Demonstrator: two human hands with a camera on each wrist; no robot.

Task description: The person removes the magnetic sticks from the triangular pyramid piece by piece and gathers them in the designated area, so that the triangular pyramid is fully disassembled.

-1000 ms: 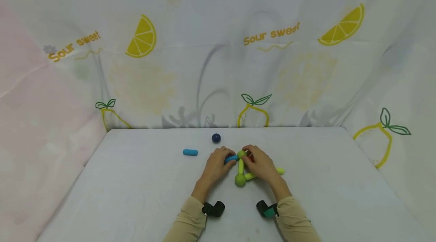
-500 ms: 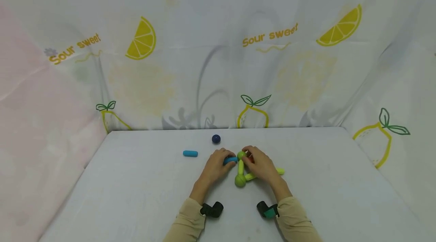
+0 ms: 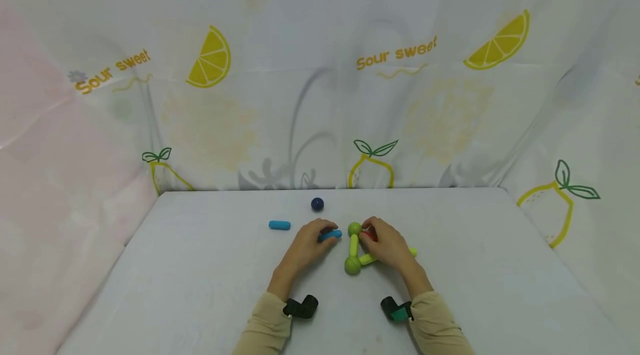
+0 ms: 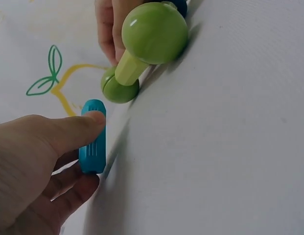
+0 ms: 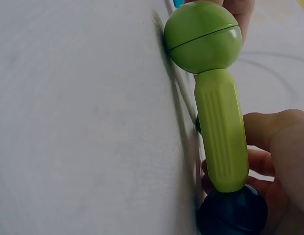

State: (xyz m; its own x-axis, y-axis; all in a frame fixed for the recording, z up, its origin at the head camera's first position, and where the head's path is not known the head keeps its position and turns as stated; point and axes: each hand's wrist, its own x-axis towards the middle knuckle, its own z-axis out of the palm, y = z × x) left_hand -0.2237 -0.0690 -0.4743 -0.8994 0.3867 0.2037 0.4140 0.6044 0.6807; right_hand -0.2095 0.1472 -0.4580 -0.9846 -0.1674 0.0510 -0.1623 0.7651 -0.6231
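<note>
My left hand (image 3: pixel 306 243) pinches a blue ribbed rod (image 4: pixel 93 137) between thumb and fingers, just left of a green ball (image 3: pixel 354 229) and apart from it. That ball is joined by a short yellow-green rod (image 3: pixel 354 245) to a nearer green ball (image 3: pixel 352 265). From the nearer ball a longer-looking yellow-green rod (image 5: pixel 221 129) runs right to a dark blue ball (image 5: pixel 234 210), seen in the right wrist view. My right hand (image 3: pixel 387 245) arches over this frame and grips a red piece (image 3: pixel 370 235) beside the far green ball; fingers hide most of it.
Another blue rod (image 3: pixel 279 225) lies on the white table (image 3: pixel 200 277) left of my left hand. A loose navy ball (image 3: pixel 317 204) sits near the back edge. A yellow-green rod end (image 3: pixel 413 252) pokes out right of my right hand. Behind hangs a lemon-print cloth (image 3: pixel 280 105).
The blue rod in my left hand has come away from the far green ball and moved left with the hand. My right hand has shifted slightly right, still at the red piece.
</note>
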